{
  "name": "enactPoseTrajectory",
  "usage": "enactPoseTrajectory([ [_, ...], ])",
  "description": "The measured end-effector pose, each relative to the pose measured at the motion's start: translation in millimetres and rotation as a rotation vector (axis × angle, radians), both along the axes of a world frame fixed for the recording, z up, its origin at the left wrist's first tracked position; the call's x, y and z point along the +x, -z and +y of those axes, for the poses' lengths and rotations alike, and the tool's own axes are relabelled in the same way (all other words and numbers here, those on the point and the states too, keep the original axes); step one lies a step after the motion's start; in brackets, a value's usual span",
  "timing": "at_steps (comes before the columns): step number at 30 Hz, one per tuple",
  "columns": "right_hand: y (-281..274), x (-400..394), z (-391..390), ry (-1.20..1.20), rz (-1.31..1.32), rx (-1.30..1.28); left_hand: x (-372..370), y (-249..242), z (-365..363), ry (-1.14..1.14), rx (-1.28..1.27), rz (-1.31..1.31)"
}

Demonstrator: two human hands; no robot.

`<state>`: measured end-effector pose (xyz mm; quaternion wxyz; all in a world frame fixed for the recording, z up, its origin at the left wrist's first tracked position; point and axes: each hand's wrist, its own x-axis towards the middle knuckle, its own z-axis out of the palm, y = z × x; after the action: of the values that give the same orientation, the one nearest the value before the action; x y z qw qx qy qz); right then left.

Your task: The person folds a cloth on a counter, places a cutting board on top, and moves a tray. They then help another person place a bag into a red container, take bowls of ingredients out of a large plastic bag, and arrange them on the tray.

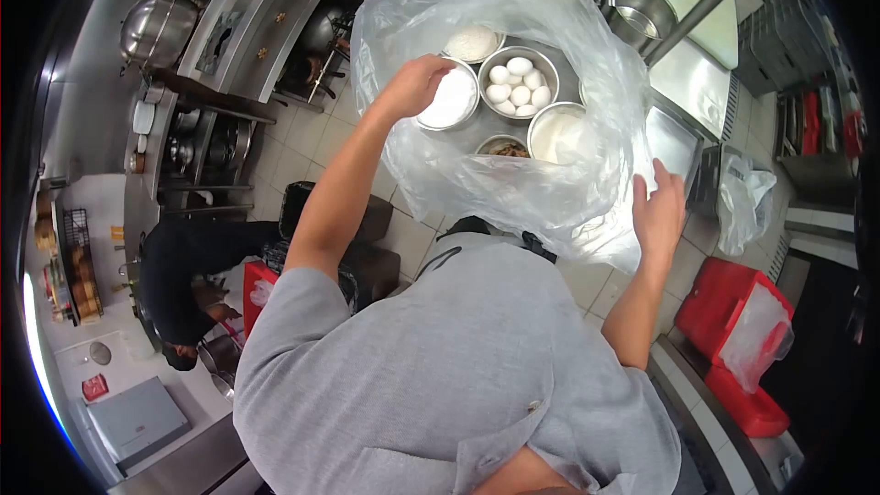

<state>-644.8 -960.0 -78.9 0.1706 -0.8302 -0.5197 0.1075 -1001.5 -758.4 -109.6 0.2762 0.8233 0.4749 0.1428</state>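
My left hand (417,87) is closed, fingertips together over the rim of a metal bowl of white powder (447,99); whatever they pinch is hidden. My right hand (660,206) has its fingers apart at the right edge of a large clear plastic bag (596,211). Spread in a ring, the bag surrounds several metal bowls. One holds white eggs (520,86), another an off-white powder (557,134). A bowl with a pale mound (473,43) stands behind the white powder, and a small bowl of brownish pieces (507,149) is nearest my body.
Metal pots (643,14) stand beyond the bag at the right. A person in dark clothes (197,266) bends over at the left. Red containers (724,312) are at the lower right, steel shelving (197,151) at the left. A metal post (687,23) rises at the upper right.
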Motion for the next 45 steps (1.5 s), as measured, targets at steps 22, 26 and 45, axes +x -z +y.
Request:
enactPoseTrajectory([
  [22, 35.0, -196.6, 91.5, -0.036, 0.718, -0.085, -94.5, 7.8, 7.4, 0.106, -0.150, -0.289],
  [26, 1.0, -137.2, 24.8, 0.109, 1.014, 0.013, -66.0, -33.5, -8.7, 0.220, -0.336, -0.458],
  [45, 117.1, 95.2, -157.8, 0.792, 0.842, 0.288, 141.8, 49.5, -114.0, 0.350, 0.087, 0.058],
])
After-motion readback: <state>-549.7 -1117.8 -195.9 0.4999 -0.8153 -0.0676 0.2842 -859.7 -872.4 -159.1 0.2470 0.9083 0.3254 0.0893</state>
